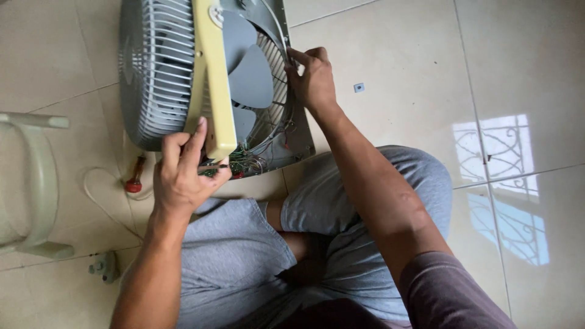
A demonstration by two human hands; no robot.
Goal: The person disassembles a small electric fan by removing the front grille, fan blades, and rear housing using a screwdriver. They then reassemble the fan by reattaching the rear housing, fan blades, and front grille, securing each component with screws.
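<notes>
A box fan (158, 73) stands on edge on the tiled floor in front of my crossed legs, its grey grille facing left and its pale yellow frame (214, 79) toward me. Grey blades (250, 79) show inside the open casing. My left hand (186, 173) grips the frame's lower corner, close to a tangle of coloured wires (241, 163). My right hand (312, 79) pinches the wire guard and grey back panel (292, 131) at the fan's right edge.
A pale plastic chair (33, 183) stands at the left. A red-handled screwdriver (135, 176) lies by the fan, with a white cord (100, 201) leading to a grey plug (105, 265). A small square part (359, 87) lies on the tiles to the right.
</notes>
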